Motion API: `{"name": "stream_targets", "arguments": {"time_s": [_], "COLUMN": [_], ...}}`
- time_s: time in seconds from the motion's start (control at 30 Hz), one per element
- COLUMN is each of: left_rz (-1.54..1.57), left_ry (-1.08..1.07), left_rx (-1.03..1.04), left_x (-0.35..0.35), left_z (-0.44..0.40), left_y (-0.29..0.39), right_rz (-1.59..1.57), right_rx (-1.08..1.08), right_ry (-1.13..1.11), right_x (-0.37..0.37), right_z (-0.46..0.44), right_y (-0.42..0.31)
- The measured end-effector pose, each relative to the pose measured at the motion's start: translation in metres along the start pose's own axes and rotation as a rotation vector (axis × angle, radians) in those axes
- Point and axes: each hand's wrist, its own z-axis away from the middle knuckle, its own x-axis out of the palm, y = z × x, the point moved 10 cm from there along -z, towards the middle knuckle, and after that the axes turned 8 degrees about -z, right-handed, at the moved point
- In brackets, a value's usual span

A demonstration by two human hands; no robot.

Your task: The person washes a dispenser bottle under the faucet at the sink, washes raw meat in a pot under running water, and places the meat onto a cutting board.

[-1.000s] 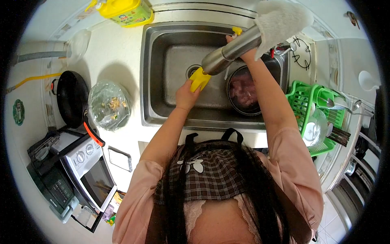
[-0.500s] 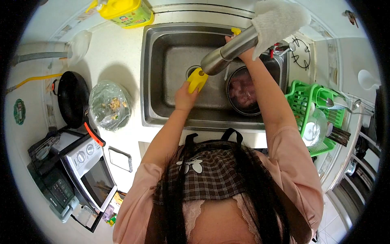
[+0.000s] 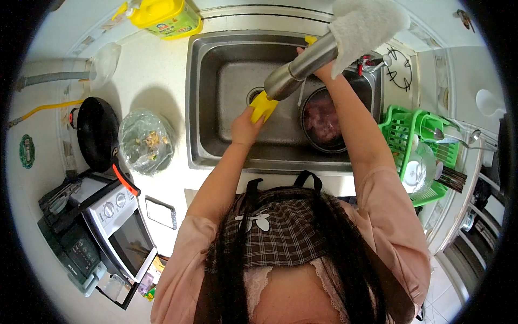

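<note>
My left hand (image 3: 246, 128) is closed around a yellow, rounded object (image 3: 264, 107) over the sink's drain; its exact kind is unclear. The end of that object lies just under the mouth of a thick metal faucet (image 3: 302, 67). My right hand (image 3: 322, 71) reaches behind the faucet, which hides most of its fingers. At those fingertips a small yellow piece (image 3: 311, 40) shows by the sink's back edge. Below my right forearm, a dark round pot (image 3: 305, 131) holds reddish raw meat (image 3: 322, 120) in liquid. All this is at the metal sink (image 3: 216, 156).
Left of the sink stand a plastic-bag-lined bin with scraps (image 3: 145, 141), a black frying pan (image 3: 97, 132) and a toaster oven (image 3: 120, 227). A yellow jug (image 3: 170, 19) is behind. A green dish rack (image 3: 398, 135) stands right. White cloth (image 3: 367, 27) wraps the faucet.
The yellow object in my left hand has turned slightly and sits closer under the faucet mouth. The whole view has shifted a little; my right hand stays behind the faucet.
</note>
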Motion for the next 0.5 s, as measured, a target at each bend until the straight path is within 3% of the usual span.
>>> {"name": "stream_targets", "arguments": {"time_s": [0.1, 0.2, 0.4, 0.5], "left_rz": [0.021, -0.016, 0.024, 0.009], "left_ry": [-0.002, 0.007, 0.045, 0.04], "left_rx": [0.006, 0.018, 0.065, 0.066], "left_x": [0.002, 0.001, 0.001, 0.0], "left_z": [-0.001, -0.002, -0.003, -0.002], "left_y": [0.0, 0.001, 0.003, 0.004], "right_rz": [0.028, -0.056, -0.006, -0.009], "right_rx": [0.198, -0.013, -0.041, 0.056], "right_ry": [-0.127, -0.015, -0.057, -0.138], "right_x": [0.012, 0.007, 0.019, 0.032], "right_z": [0.002, -0.002, 0.01, 0.016], "right_y": [0.019, 0.013, 0.02, 0.035]}}
